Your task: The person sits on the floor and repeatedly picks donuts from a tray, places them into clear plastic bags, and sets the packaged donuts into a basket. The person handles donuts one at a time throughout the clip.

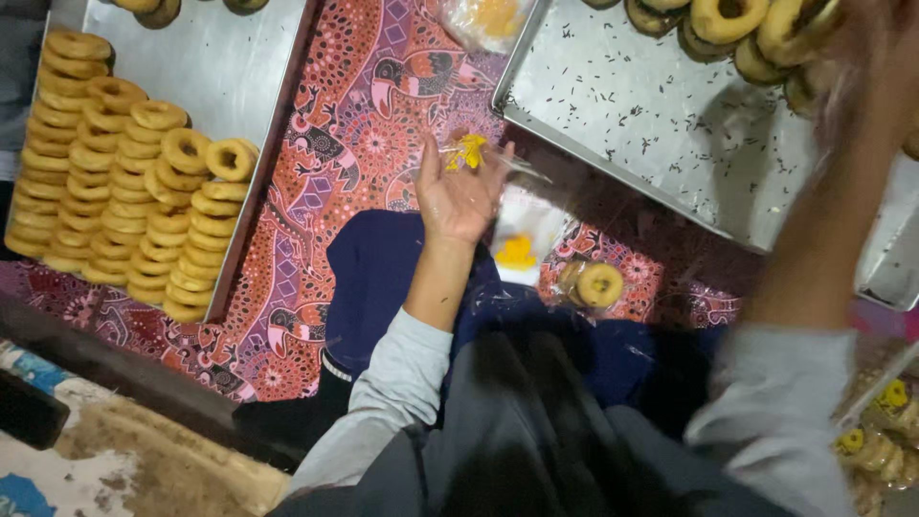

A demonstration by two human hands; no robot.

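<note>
The left hand (458,196), in the middle of the frame, is lying palm up with fingers half curled, pinching the mouth of a clear bag (522,225) with a yellow mark; the bag is hanging open and looks empty. The right hand (876,57), in the upper right corner, is blurred with motion and is reaching into the rings (728,19) piled at the far edge of the right tray (651,124); I cannot tell whether it is spread or already gripping one. Just below the open bag, right of centre, a filled bag (593,284) with a ring inside is lying on the patterned cloth (354,115), and more filled bags (881,431) are lying at the lower right edge, so some packing looks done. Much seems left: the right tray is mostly bare, dotted with dark crumbs, but the left tray (230,57) in the upper left is bearing a tall stack of rings (124,182) in rows. A dark blue cloth (383,268) is lying beneath the left forearm, and a crumpled plastic bag (483,19) is lying at the top between the trays.
</note>
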